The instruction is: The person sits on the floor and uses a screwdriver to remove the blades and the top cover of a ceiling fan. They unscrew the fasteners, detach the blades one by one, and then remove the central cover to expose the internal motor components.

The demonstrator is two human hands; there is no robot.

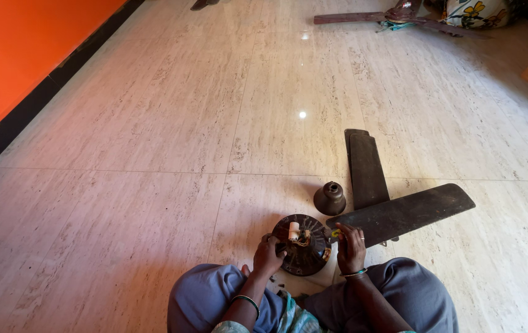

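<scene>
Left hand point(268, 254) clamped on rim of round dark metal fan motor point(304, 245); right hand point(350, 248) pinching small yellow piece point(335, 234) beside dark fan blade point(403, 213); bell-shaped dark cup point(329, 198) nearby on floor.

Dark round fan motor point(304, 246) on floor, between knees, white part on top.

Glossy stone floor point(214, 123); dull dark metal fan motor point(304, 253), blades point(400, 213)

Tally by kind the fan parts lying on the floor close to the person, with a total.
Fan motor, held by left hand and right hand: 1
Loose fan blades: 2, perhaps a third under the upright one
Bell-shaped cover: 1
Total: 4
</scene>
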